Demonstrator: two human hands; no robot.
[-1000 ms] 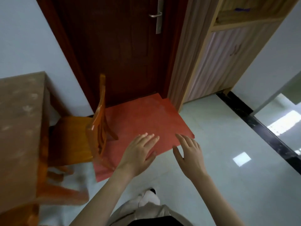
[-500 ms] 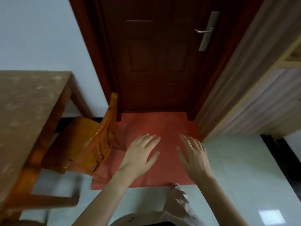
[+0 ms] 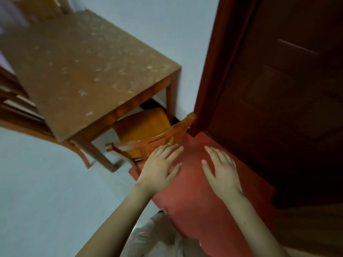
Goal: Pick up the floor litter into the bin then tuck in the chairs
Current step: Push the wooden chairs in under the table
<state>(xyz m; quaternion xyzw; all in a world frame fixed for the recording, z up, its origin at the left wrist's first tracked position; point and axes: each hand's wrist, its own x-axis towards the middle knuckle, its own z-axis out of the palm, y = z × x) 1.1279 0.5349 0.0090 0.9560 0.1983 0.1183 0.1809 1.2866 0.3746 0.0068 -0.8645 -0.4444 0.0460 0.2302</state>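
An orange wooden chair (image 3: 146, 130) stands with its seat partly under the brown table (image 3: 83, 67), its backrest toward me. My left hand (image 3: 159, 167) hovers open, palm down, just in front of the backrest's top rail, fingertips close to it; whether they touch is unclear. My right hand (image 3: 220, 169) is open too, palm down over the red mat (image 3: 200, 197), apart from the chair. Neither hand holds anything. No litter or bin shows in this view.
A dark red door (image 3: 278, 89) and its frame rise at the right, close to the chair's back corner. More chair parts (image 3: 16, 106) show at the table's left side. Pale floor (image 3: 46, 191) spreads at the lower left.
The view has swung left and tilted, so the table now fills the upper left and the door the right. Both open hands have come closer to the chair's backrest.
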